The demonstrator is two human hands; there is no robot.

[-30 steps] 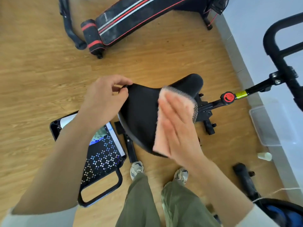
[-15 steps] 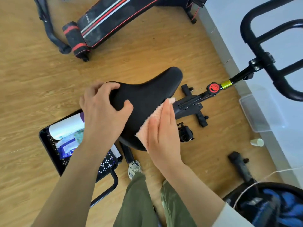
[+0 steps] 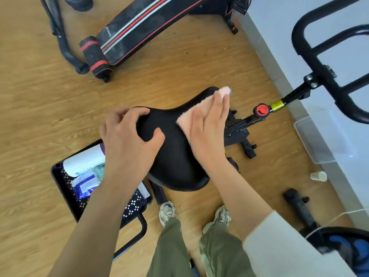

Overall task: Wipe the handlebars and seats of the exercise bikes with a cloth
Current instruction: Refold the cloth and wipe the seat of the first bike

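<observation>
On seat (image 3: 173, 154) | nose toward handlebars (image 3: 303, 50) | left hand (image 3: 127, 140) grips its side | right hand (image 3: 207, 128) flat on cloth (image 3: 184, 119)

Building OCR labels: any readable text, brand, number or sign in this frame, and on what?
No text can be read.
Bench: small white logo, too blurred to read.
Red knob: black mark, not legible.
Yellow sticker: print too small to read.
Blue packet in basket: print blurred.

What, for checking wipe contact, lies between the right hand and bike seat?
A pink cloth, flat under the right hand on the bike seat, head view.
</observation>
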